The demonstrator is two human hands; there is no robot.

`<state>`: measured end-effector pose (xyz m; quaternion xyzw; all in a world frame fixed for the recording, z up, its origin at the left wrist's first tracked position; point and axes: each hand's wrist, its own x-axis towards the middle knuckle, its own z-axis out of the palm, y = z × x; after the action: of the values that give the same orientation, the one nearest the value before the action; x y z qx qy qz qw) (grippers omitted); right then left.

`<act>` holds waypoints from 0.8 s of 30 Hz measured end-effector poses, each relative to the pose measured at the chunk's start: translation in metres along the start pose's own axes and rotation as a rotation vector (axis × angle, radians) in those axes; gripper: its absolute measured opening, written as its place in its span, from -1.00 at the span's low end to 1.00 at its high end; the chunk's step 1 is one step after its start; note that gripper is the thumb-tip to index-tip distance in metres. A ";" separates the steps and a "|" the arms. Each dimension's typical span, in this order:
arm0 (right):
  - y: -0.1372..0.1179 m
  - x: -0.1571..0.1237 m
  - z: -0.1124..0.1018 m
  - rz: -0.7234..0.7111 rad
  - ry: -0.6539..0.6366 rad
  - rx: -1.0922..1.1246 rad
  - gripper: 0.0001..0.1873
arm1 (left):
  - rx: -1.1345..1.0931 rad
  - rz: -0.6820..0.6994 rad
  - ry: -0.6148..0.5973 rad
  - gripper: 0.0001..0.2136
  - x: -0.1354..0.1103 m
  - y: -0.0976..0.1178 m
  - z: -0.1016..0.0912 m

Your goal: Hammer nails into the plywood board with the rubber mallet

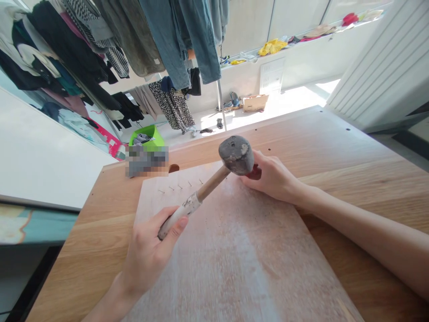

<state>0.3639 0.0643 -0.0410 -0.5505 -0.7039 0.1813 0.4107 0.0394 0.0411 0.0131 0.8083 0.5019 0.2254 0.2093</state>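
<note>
My left hand (152, 248) is wrapped around the pale, worn end of a mallet's wooden handle. The mallet (236, 154) has a grey, scuffed head, raised over the far part of a whitish wooden board (214, 250). Behind that head, my right hand (273, 176) is closed at the board's far right edge; a bit of something dark red shows at its fingers, mostly hidden. Several thin nails (180, 187) stand in a row in the board, left of the mallet head.
The board lies on a wooden table (351, 165) with small dark holes. Past its far left edge are a green basket (152, 136) and a blurred-out patch. Clothes (187, 40) hang overhead beyond the table. A cardboard box (255, 103) sits on the sunlit floor.
</note>
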 end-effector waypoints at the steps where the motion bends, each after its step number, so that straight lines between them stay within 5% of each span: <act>1: -0.001 0.000 0.000 0.006 0.003 0.002 -0.59 | 0.018 0.008 -0.013 -0.69 0.002 0.000 0.000; 4: -0.002 0.000 -0.001 0.014 0.007 -0.001 -0.37 | 0.055 0.036 -0.024 -0.69 0.004 0.000 -0.001; 15: 0.003 0.000 0.001 0.016 -0.005 -0.048 -0.38 | 0.121 0.153 0.050 -0.72 -0.002 0.003 -0.002; 19: 0.007 0.001 -0.002 -0.040 -0.056 -0.033 -0.28 | 0.178 0.241 0.144 -0.75 -0.024 0.001 -0.004; 24: 0.015 0.000 -0.014 -0.055 -0.156 0.274 -0.29 | 0.336 0.317 0.227 -0.84 -0.070 -0.009 0.004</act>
<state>0.3844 0.0667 -0.0429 -0.4542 -0.7169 0.3065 0.4310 0.0080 -0.0188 -0.0063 0.8698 0.4198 0.2582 -0.0237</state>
